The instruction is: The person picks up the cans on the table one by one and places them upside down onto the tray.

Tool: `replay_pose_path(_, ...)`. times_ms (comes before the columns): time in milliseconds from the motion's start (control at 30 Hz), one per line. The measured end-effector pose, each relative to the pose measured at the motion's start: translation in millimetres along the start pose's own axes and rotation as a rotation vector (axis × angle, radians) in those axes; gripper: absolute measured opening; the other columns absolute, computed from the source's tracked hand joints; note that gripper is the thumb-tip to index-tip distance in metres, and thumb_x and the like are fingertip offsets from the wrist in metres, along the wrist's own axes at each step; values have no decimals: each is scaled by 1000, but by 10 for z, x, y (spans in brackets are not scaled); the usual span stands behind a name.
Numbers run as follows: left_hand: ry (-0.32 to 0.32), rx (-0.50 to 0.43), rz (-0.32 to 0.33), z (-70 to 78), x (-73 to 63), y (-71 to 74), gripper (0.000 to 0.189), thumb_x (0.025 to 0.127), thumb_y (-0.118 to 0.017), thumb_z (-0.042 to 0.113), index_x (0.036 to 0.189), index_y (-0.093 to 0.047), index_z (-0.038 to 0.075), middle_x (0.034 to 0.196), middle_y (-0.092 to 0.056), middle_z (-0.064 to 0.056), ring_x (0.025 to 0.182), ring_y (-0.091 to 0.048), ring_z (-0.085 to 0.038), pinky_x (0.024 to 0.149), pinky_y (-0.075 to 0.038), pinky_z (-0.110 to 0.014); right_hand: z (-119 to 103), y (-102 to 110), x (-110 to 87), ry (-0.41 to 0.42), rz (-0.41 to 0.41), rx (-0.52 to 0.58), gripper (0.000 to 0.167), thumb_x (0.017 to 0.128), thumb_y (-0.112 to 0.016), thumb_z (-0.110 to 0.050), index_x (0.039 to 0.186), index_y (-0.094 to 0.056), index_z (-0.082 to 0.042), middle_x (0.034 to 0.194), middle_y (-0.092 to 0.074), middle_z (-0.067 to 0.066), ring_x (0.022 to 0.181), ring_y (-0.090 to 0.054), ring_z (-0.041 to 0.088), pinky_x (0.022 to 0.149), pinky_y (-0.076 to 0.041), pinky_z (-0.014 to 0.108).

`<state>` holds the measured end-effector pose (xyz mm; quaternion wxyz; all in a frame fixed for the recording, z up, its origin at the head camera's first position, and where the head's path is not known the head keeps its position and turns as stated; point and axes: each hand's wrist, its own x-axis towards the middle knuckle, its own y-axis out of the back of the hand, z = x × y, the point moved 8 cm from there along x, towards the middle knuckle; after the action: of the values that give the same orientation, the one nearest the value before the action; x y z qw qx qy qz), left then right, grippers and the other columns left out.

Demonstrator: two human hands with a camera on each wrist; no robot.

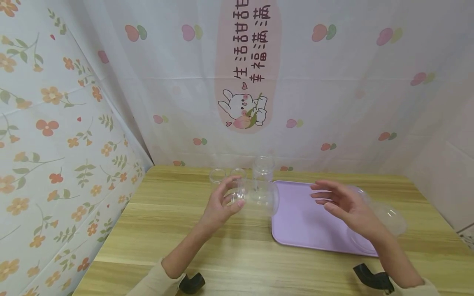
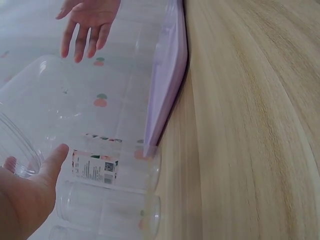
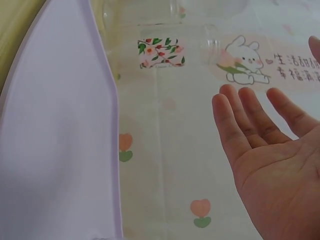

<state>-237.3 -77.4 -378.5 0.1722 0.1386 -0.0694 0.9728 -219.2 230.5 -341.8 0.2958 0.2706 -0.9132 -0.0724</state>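
Gripping a clear plastic jar [image 1: 258, 199] sideways in the left hand [image 1: 221, 202], above the wooden table [image 1: 237, 263]. Extending the right hand [image 1: 352, 209], fingers loosely spread, over the lilac tray [image 1: 301, 222]. Backed by upright clear jars [image 1: 263, 167], including one with a flowered label [image 3: 161, 53].

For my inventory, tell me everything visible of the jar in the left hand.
The jar is clear and colourless, apparently plastic, with a rounded body and a ridged end. It is held sideways above the table, gripped at that end by the left hand; nothing else appears to touch it. No contents show inside; whether it has a lid is unclear.
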Motion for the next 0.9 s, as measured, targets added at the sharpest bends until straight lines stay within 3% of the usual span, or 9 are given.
replay_pose_path(233,-12,-2,2,2,5,-25,66,89,-71,11,149,-44,13,144,-42,-23,125,-53,-42,93,-52,-59,33,-79,9,-41,-16,3,55,95,-47,23,148,-36,12,141,-51,25,124,-58,31,99,-51,37)
replay_pose_path(433,-26,-2,4,1,20,-48,71,88,-71,11,151,-39,4,145,-41,-27,122,-56,-40,90,-56,-48,82,-103,15,-94,-11,-6,55,96,-48,20,148,-35,11,142,-51,22,124,-57,35,101,-50,39)
replay_pose_path(600,-24,-17,2,-3,21,-65,70,87,-71,10,150,-40,5,144,-43,-21,124,-53,-48,91,-54,-56,114,-122,15,-126,-11,-11,56,97,-49,19,150,-36,8,143,-50,21,125,-56,35,101,-49,39)
replay_pose_path(733,-12,-25,-3,-12,17,-77,70,88,-71,11,151,-41,7,145,-41,-24,124,-54,-44,92,-51,-61,127,-142,23,-128,-18,-10,57,97,-50,19,150,-36,7,143,-50,21,125,-56,36,101,-49,39)
replay_pose_path(900,-2,-16,-7,-16,19,-97,68,89,-71,11,150,-42,10,146,-41,-25,124,-55,-38,90,-56,-49,128,-166,37,-127,-20,-1,57,97,-50,18,151,-36,7,143,-50,22,126,-55,36,101,-49,40)
